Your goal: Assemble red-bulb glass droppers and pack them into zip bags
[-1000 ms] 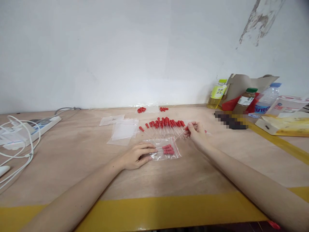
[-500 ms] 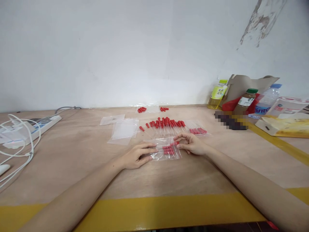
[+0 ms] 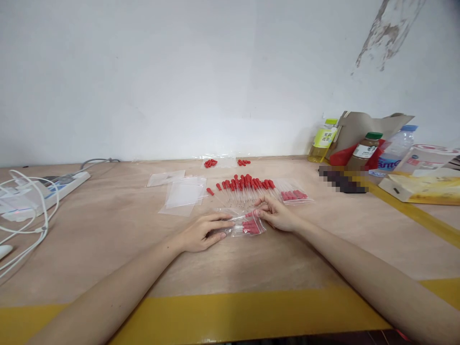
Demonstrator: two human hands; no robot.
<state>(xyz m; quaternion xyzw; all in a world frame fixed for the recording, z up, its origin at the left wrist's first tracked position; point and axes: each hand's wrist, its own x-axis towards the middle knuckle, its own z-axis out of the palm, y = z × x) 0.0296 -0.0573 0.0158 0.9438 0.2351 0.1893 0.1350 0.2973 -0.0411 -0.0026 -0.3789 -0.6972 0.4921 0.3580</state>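
A clear zip-lock bag point(image 3: 237, 232) with several red-bulbed droppers point(image 3: 251, 227) inside lies on the table between my hands. My left hand point(image 3: 204, 232) holds the bag's left end, thumb below and fingers over the plastic. My right hand point(image 3: 276, 214) pinches the red bulb of another dropper point(image 3: 248, 215) at the bag's right opening; its glass tube lies inside the bag, pointing left. Just beyond is a row of loose droppers point(image 3: 247, 183) with red bulbs. Right of that row lies a filled bag of droppers point(image 3: 295, 195).
Flat empty zip bags point(image 3: 185, 191) lie left of the loose droppers. Two groups of red bulbs point(image 3: 211, 163) sit by the wall. A power strip point(image 3: 66, 191) with white cables is at left. Bottles point(image 3: 364, 151), a tissue pack point(image 3: 424, 189) and a blurred dark object point(image 3: 343, 180) stand at right.
My right hand has moved slightly left, pushing the pinched dropper further into the bag. The left hand stays almost in place.
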